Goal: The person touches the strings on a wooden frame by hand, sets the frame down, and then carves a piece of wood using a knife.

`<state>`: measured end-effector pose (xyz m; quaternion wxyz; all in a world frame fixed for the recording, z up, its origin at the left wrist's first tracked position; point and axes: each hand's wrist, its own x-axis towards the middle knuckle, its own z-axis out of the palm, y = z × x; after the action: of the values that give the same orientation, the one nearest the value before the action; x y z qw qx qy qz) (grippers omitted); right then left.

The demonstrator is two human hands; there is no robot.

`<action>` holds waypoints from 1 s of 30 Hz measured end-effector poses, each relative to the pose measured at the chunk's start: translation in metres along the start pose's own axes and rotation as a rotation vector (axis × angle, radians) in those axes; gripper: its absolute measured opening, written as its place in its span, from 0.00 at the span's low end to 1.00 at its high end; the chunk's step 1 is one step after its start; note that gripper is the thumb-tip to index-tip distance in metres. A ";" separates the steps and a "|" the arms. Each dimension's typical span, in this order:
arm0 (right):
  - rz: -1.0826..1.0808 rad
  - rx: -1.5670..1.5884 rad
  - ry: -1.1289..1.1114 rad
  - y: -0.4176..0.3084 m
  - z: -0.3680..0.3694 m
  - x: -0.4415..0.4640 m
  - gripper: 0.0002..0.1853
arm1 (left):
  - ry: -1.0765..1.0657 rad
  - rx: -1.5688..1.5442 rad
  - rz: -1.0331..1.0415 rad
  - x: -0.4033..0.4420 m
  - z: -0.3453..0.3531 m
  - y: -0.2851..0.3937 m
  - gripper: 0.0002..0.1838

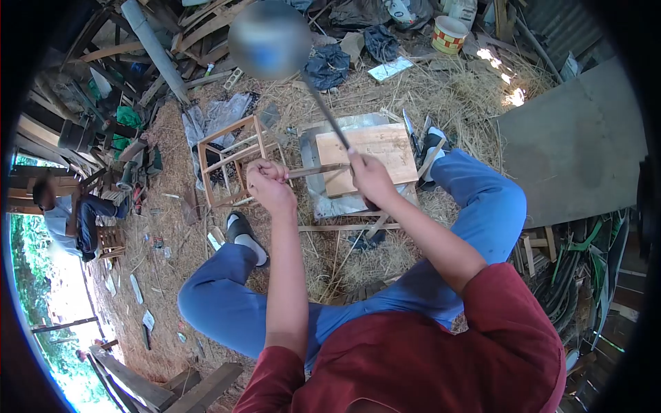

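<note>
My left hand (272, 186) is closed around one end of a short wooden stick (313, 171), which points right toward my other hand. My right hand (373, 179) grips a long, narrow dark blade-like tool (327, 113). It slants up and left, and its far end runs into a blurred patch; its exact kind is unclear. Whether stick and tool touch near the right fingers cannot be made out. Beneath both lies a flat wooden board (382, 148) on a low, grey-topped stand (313, 144) between my legs. A small wooden frame (237, 162) stands beside my left hand.
Another person (69, 213) sits at the far left. Dry straw and wood scraps cover the ground. A yellow-and-red patterned bucket (449, 34) and black plastic bags (327, 67) lie ahead. A large grey sheet (571, 144) leans at right; loose planks (131, 378) lie lower left.
</note>
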<state>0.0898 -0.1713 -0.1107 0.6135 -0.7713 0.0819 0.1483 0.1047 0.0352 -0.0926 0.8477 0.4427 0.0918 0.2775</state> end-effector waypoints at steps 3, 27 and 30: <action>-0.158 0.434 0.046 -0.036 -0.014 -0.013 0.27 | 0.031 0.062 0.035 -0.004 0.007 0.000 0.14; 0.610 0.816 -0.415 0.025 0.000 -0.017 0.31 | -0.060 0.024 0.176 -0.021 0.019 0.006 0.30; 0.323 0.416 -0.151 0.020 0.004 -0.014 0.30 | -0.053 -0.006 0.141 -0.014 0.009 0.005 0.29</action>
<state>0.0695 -0.1733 -0.1251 0.7314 -0.5924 0.1866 0.2816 0.0946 0.0232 -0.0840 0.8295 0.4527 0.0369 0.3251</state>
